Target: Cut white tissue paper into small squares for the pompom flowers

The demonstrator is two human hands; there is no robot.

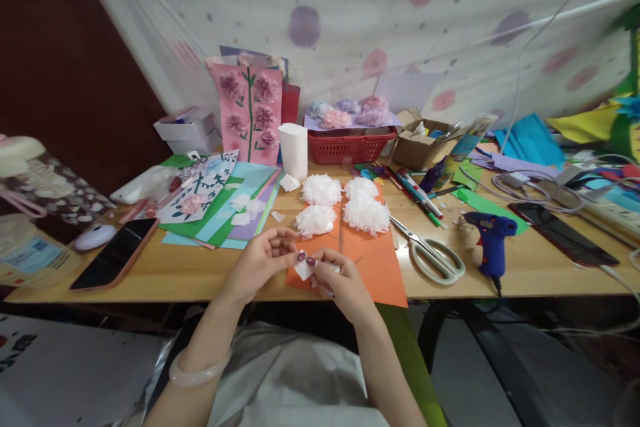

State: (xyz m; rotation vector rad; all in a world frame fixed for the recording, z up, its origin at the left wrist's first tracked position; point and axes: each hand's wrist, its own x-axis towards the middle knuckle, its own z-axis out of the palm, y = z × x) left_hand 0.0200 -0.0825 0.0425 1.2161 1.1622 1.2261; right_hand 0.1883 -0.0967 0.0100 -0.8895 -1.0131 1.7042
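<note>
My left hand (270,257) and my right hand (334,275) meet above the front edge of the desk. Between their thumbs and fingers they pinch a small white piece of tissue paper (303,269). Both sets of fingers are closed, and the far side of the piece is hidden by them. Just beyond lies an orange sheet of paper (373,270), partly under my right hand. Several fluffy white tissue flowers (367,213) sit on it, on both sides of a dark line. A white tissue roll (293,151) stands upright behind, with a small white stack (289,183) next to it.
Scissors (434,257) and a blue glue gun (490,240) lie to the right, with pens (420,197) behind. A phone (117,253) and coloured paper sheets (225,213) are on the left. A red basket (350,147) and a pink flower card (250,113) stand at the back.
</note>
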